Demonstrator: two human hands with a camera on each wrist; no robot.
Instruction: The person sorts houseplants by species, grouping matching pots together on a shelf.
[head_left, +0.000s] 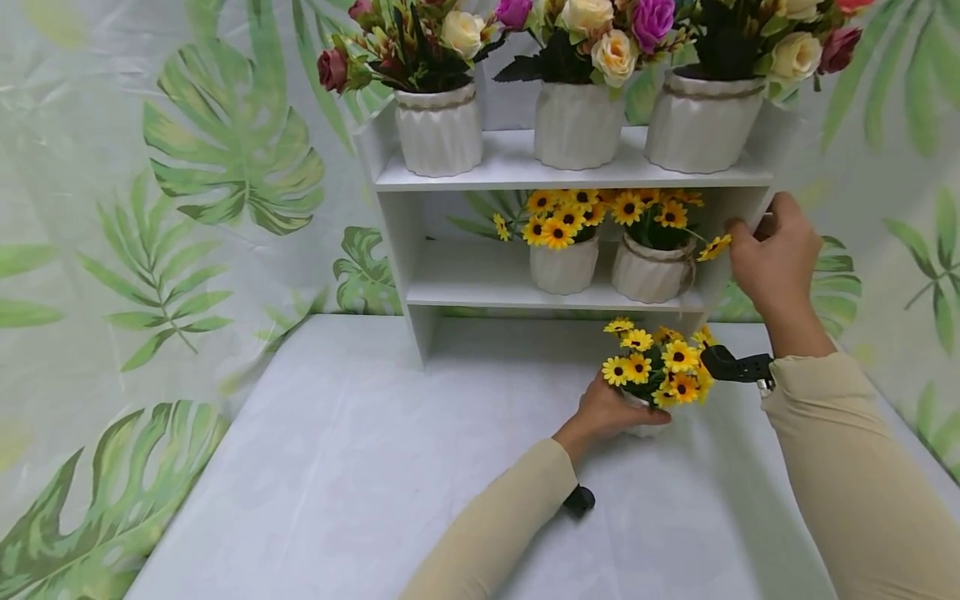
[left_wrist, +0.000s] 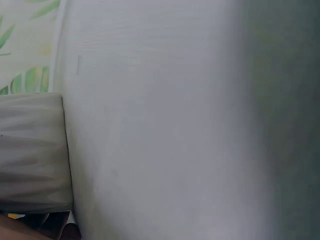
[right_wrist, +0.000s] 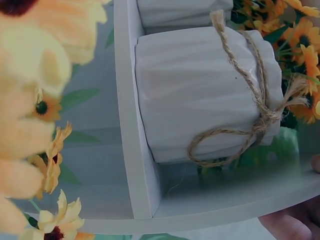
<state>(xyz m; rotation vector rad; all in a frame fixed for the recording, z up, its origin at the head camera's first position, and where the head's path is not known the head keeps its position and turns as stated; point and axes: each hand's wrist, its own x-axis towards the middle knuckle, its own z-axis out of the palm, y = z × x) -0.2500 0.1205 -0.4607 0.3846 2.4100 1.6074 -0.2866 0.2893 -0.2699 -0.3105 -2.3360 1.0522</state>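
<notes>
My left hand [head_left: 611, 408] holds a small white pot [left_wrist: 32, 155] of yellow daisy-like flowers [head_left: 660, 367] at the table, in front of the shelf's lower right. The fingers behind the pot are hidden. My right hand [head_left: 780, 250] grips the right side panel of the white two-tier shelf [head_left: 472, 271]. In the right wrist view its fingers [right_wrist: 290, 225] lie outside the panel and the thumb shows inside. Nearest to it on the middle board stands a twine-tied white pot [right_wrist: 200, 95] of yellow flowers, with a second yellow-flower pot [head_left: 564, 268] beside it.
On the top board stand three white pots of roses: a left pot [head_left: 438, 129], a middle pot [head_left: 577, 125] and a right pot [head_left: 705, 125]. A white cloth [head_left: 360, 467] covers the table. Behind hangs a leaf-printed backdrop [head_left: 67, 167].
</notes>
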